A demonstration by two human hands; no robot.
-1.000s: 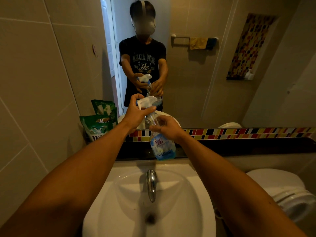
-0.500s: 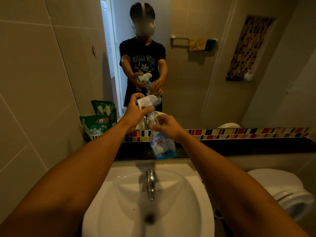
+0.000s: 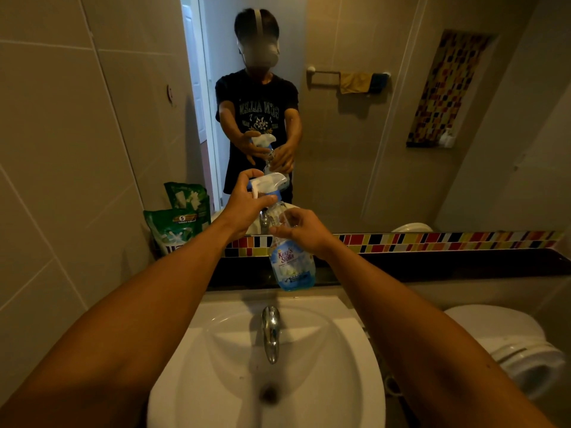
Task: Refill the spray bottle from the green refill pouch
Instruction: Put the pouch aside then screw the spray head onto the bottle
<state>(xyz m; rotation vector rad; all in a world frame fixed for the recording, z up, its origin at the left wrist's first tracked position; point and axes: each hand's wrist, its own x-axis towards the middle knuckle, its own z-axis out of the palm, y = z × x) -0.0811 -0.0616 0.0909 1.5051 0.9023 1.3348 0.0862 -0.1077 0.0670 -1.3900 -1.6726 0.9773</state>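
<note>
Two bare arms reach out over the white sink, with the toilet off to the right. Above the chrome tap, the spray bottle is held upright in the air, blue liquid low in it. Green refill pouch stands on the dark surface at the left, against the tiled wall, well apart from the bottle. Right hand is wrapped around the bottle's clear neck. Left hand is curled over the white trigger head, thumb across it.
</note>
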